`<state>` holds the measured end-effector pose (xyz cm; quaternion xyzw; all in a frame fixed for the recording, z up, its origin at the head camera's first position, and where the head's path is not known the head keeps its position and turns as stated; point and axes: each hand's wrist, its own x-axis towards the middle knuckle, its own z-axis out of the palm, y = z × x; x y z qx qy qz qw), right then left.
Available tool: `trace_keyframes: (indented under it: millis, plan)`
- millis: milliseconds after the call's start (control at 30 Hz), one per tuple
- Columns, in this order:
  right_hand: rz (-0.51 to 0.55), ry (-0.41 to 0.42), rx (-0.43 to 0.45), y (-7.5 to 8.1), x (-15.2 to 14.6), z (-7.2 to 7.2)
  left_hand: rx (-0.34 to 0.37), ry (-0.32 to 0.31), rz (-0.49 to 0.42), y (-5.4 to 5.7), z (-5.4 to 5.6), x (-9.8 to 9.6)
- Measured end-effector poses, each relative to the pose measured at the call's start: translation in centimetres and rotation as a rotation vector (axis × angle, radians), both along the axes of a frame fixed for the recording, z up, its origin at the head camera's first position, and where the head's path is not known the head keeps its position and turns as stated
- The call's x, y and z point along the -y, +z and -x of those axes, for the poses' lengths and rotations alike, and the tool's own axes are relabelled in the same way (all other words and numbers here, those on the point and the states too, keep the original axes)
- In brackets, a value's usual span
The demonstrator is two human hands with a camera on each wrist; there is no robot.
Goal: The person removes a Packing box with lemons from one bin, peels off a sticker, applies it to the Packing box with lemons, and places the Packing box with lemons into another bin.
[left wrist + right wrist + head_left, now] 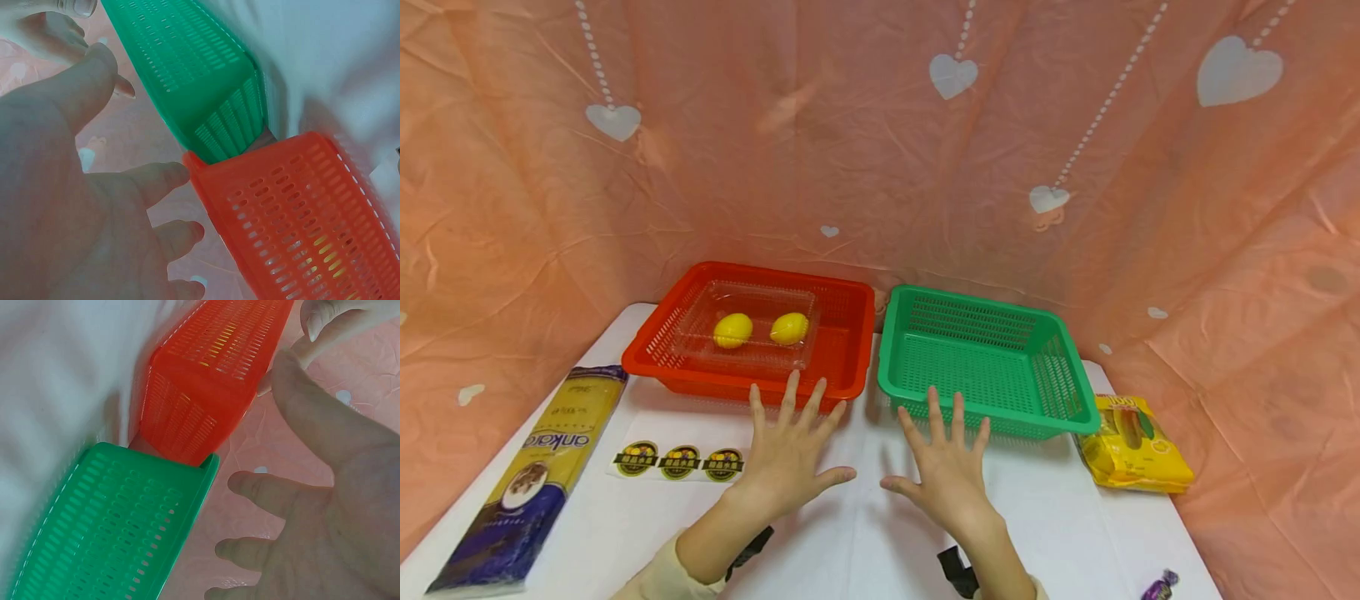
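My left hand [786,467] has its fingers spread straight, just in front of the red basket [842,387]; nothing is in it. The right hand [949,475], also spread and holding nothing, is in front of the green basket [992,408]. Inside the red basket is a clear plastic clamshell box [760,354] with two yellow egg-shaped pieces, one on the left [733,331] and one on the right [789,328]. No items show in the green basket. Both wrist views show the palms and the basket sides, with the fingertips close to the rims.
At the left lies a long gold and purple packet [542,475]. Beside it is a strip of round fruit stickers [680,462]. A yellow packet [1135,446] sits right of the green basket. A purple wrapped candy [1161,587] lies near the front right. Pink cloth [850,150] hangs behind the table.
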<state>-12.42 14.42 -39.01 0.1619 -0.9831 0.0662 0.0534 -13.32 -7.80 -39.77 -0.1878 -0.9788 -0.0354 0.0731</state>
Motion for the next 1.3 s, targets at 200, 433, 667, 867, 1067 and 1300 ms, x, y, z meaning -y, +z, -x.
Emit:
trace_keyframes:
  millis: [200,433,667,867,1067,1300]
  plan:
    - [-0.004,0.002,0.0,0.0,0.0,0.1,0.005,0.003,-0.012,0.0,0.2,0.2]
    - [0.016,-0.001,0.006,0.0,0.0,0.3,0.103,-0.055,-0.179,-0.1,0.9,2.4]
    - [0.013,0.021,-0.024,0.0,0.2,0.5,0.058,-0.115,-0.533,-0.9,1.5,7.4]
    - [0.031,0.031,-0.047,0.2,0.4,0.7,-0.119,0.206,-1.115,-1.4,1.7,11.2]
    - [0.066,0.066,-0.056,0.5,0.7,0.9,-0.107,0.551,-2.061,-1.4,2.2,13.3]
    - [0.087,0.093,-0.095,1.0,1.4,1.5,-0.127,0.697,-2.281,-2.0,3.6,13.3]
